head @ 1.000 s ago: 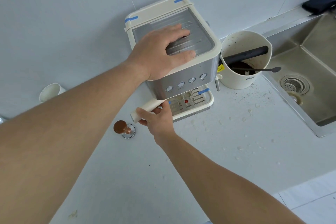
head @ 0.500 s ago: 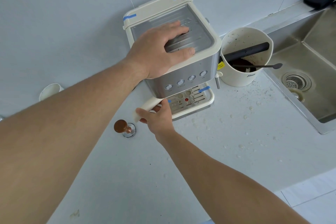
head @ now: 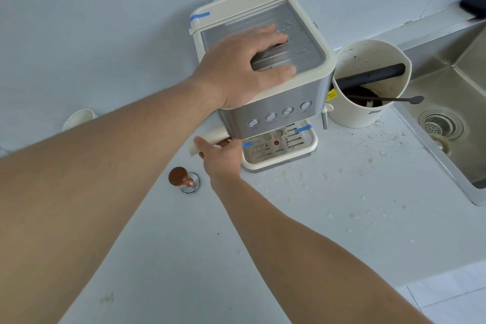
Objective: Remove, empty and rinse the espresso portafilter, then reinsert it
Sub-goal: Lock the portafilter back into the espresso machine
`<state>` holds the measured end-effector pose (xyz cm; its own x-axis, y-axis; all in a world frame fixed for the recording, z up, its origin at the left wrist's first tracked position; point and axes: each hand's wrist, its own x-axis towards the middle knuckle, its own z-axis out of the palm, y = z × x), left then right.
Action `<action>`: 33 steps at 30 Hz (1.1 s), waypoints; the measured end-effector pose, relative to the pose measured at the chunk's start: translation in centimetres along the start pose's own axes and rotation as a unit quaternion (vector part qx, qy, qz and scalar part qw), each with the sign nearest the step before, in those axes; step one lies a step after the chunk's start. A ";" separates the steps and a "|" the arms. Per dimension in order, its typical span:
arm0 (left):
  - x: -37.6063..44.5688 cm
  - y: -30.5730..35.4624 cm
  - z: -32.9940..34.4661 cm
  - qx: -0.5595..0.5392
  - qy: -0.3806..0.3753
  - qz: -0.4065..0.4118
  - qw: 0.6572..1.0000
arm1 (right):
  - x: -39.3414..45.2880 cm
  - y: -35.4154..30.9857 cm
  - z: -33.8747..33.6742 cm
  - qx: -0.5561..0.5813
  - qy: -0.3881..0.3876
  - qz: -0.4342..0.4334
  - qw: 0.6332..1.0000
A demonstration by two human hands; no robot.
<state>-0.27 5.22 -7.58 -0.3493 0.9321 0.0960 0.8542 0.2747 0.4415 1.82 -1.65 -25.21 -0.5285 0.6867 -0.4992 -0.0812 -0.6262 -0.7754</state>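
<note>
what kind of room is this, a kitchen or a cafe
Most likely a home kitchen counter set up as a coffee corner. An espresso machine stands on the white countertop beside a steel sink, with a knock box of spent grounds and a tamper nearby.

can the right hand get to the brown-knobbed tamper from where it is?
Probably yes, once it lets go: the right hand grips the cream portafilter handle, and the brown-knobbed metal tamper stands beside it on bare counter, nothing between.
</note>
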 end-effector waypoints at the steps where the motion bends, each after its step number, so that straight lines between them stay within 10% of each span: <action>1: 0.0 0.0 0.0 -0.001 0.000 -0.001 1.000 | 0.0 -0.1 0.3 0.003 0.006 0.003 1.000; 33: 0.1 -0.1 0.1 0.002 -0.001 -0.003 1.000 | -3.7 0.3 -7.1 -0.007 -0.116 0.006 0.993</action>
<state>-0.32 5.30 -7.68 -0.3536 0.9309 0.0914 0.8535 0.2811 0.4387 9.77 -1.75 -26.30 -0.7093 0.5750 -0.4077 -0.0624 -0.6273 -0.7762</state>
